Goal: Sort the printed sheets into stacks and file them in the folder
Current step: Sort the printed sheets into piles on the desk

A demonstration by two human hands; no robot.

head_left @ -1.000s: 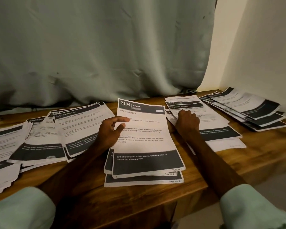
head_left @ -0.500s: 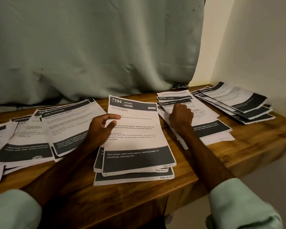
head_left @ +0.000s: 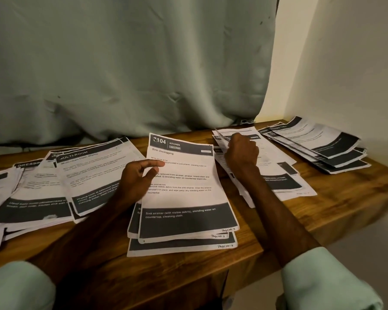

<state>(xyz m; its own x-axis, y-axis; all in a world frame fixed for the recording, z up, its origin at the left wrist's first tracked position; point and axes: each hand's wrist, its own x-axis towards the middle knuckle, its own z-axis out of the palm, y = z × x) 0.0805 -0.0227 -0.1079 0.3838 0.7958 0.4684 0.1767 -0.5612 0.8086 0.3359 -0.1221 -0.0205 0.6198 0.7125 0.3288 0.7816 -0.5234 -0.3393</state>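
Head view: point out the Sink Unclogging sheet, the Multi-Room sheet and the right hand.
Sink Unclogging sheet [head_left: 184, 198]: head view, blank white middle.
Multi-Room sheet [head_left: 94, 175]: head view, white text area.
right hand [head_left: 242, 153]: head view, back of the hand.

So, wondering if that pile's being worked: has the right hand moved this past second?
Yes: judged against the Kitchen sheet, the right hand has crept toward the curtain, now pinching a printed sheet by its edge.
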